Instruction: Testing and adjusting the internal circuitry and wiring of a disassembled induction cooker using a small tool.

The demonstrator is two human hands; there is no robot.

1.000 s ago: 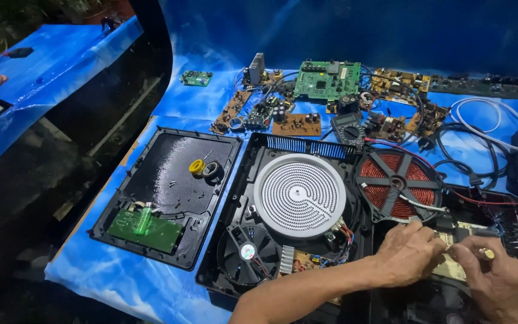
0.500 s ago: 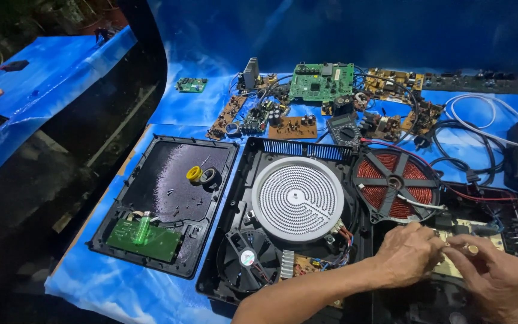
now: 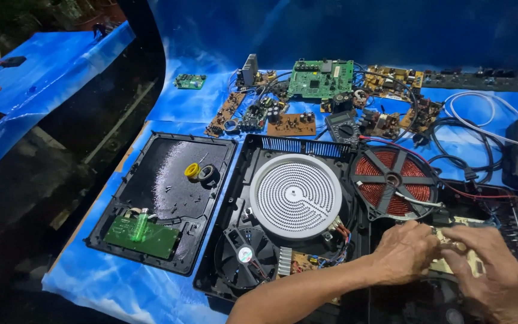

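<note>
Head view has us looking down at a blue-covered table (image 3: pixel 127 282) full of stove guts. Our left hand (image 3: pixel 406 252) and right hand (image 3: pixel 487 270) sit close together at the bottom right, both resting on a pale circuit board (image 3: pixel 451 252) inside an open black case (image 3: pixel 235 198). Fingers are curled onto the board, but we can't tell whether they actually pinch anything. Just left of our hands is a round white heating plate (image 3: pixel 295 196), with a small black fan (image 3: pixel 245 255) below it. A red copper coil (image 3: pixel 394 182) lies just above our hands. Further left, a black cover panel (image 3: pixel 163 174) holds a green board (image 3: pixel 142 237) and two tape rolls (image 3: pixel 199 172). More loose boards (image 3: pixel 321 78) lie along the far edge, well apart from us.
</note>
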